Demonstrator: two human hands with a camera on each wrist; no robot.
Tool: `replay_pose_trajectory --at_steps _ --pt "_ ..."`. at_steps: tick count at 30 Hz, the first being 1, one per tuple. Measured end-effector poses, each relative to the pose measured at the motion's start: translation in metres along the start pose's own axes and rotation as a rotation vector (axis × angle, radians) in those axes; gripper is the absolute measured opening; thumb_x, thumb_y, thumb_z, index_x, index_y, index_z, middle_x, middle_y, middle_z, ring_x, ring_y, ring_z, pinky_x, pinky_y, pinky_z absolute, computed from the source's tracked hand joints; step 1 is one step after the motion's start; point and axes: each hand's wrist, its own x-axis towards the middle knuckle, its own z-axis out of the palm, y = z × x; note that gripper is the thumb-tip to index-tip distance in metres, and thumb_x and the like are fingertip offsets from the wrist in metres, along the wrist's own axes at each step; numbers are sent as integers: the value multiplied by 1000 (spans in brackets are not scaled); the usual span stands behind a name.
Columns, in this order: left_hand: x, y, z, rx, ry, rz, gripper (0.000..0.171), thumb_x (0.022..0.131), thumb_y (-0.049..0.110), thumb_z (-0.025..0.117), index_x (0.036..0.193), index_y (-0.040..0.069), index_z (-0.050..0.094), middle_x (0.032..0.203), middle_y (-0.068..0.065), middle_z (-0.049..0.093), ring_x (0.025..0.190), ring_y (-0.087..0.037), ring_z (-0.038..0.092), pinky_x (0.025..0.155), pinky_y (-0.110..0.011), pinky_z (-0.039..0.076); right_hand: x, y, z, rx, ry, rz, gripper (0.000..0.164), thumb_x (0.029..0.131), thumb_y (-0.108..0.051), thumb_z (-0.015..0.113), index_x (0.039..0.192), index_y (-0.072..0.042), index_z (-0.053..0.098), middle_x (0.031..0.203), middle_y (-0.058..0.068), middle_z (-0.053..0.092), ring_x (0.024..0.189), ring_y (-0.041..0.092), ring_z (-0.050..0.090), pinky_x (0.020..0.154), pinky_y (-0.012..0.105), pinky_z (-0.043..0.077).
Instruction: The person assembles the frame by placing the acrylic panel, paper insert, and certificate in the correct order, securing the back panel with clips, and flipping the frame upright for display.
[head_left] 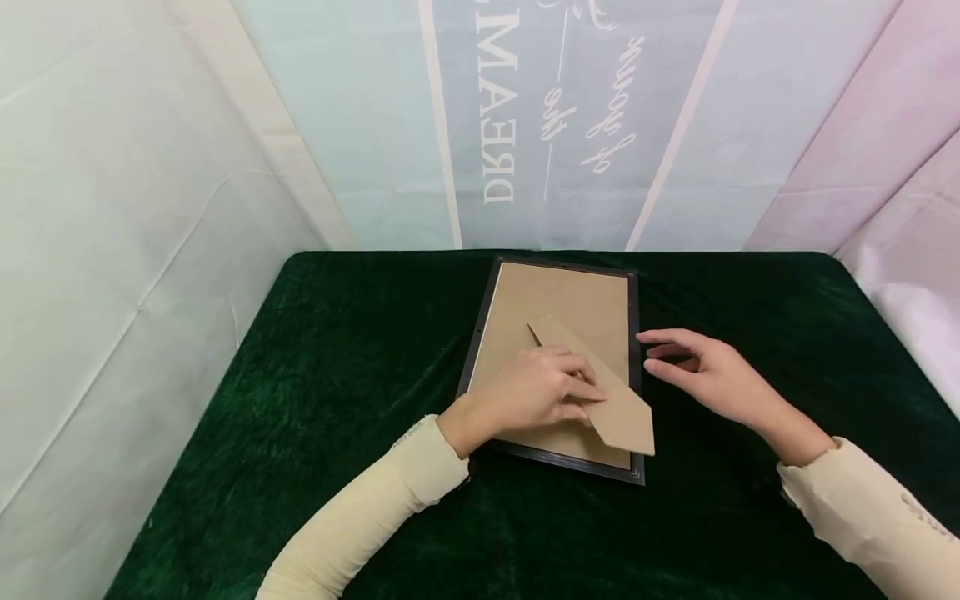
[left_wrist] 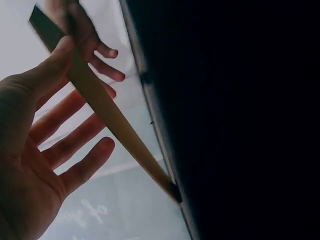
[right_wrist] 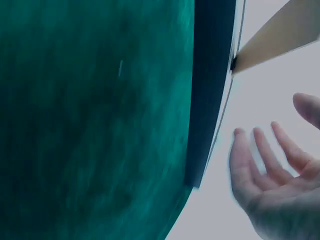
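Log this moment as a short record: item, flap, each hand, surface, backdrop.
Item: dark-edged frame, brown back facing up
Flap: brown, tilted up off the back
Left hand: pinches the flap between thumb and fingers
Right hand: holds nothing, beside the frame's right edge
Surface: green cloth
Backdrop: pale, with white lettering

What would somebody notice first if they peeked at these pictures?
Probably the long tan cardboard flap, slanting up from a black-rimmed, rectangular tan board on the dark green, velvety tablecloth. The person's bare left grip pinches the flap, while the bare right grip is beside the board's right edge. Behind, big white sideways lettering stands out on the pale blue cloth backdrop.
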Motion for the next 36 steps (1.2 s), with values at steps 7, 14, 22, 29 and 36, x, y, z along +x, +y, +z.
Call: replay_pose_trajectory --at_steps 7,14,22,29,36 --pt "4 3 13 93 -151 71 37 92 45 67 128 32 68 118 11 63 100 -8 53 88 -24 48 -4 -11 27 116 -145 169 97 91 -43 71 158 -1 14 156 34 15 129 51 47 84 45 58" --pt "1 6 17 152 -221 98 33 97 41 62 128 30 68 123 9 63 109 -10 55 93 -27 49 -6 -12 39 135 -135 164 112 84 -36 80 158 2 6 156 33 7 129 48 43 77 31 59" --pt "-33 -26 -4 -15 -78 -137 35 99 33 61 132 21 64 134 1 61 128 -17 53 108 -35 45 -8 -11 40 144 -126 209 119 82 -42 81 158 1 -1 156 33 12 130 48 44 80 37 59" --pt "-80 -69 -9 -187 -45 -713 53 95 32 69 142 15 54 119 -6 65 89 -15 63 79 -32 56 -7 -6 39 51 -97 173 98 93 -41 69 157 5 12 150 34 24 123 44 53 76 35 56" --pt "-87 -76 7 -434 -105 -840 56 95 30 68 142 6 52 94 -3 71 59 -10 60 56 -25 49 -2 -8 41 -94 -68 153 79 97 -28 64 153 9 22 138 34 45 108 36 64 80 44 57"
